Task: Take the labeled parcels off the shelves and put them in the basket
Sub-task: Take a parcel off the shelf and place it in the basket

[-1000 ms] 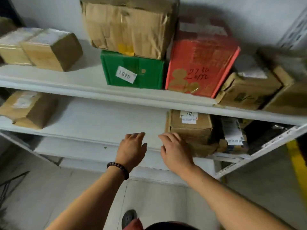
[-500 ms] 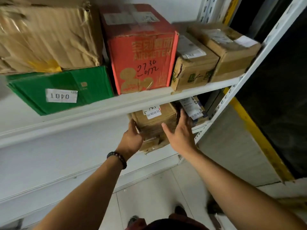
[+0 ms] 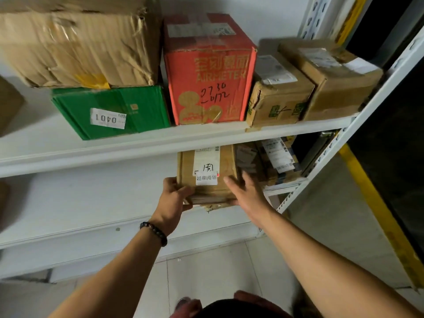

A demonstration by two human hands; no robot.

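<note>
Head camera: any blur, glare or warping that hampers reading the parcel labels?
Head view: the held brown parcel and its white label are fairly sharp; left frame edge smears with motion blur; wide-angle lens bows the upper shelf edge; lower shelf sits in shadow; no strong glare.

White metal shelving (image 3: 137,145) against a white wall (image 3: 275,19), pale tiled floor (image 3: 218,271).

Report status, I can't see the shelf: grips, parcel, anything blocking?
Left grip curled round parcel at left corner; right grip flat against right side. Parcel on lower shelf. Other parcels crowd its right.
</note>
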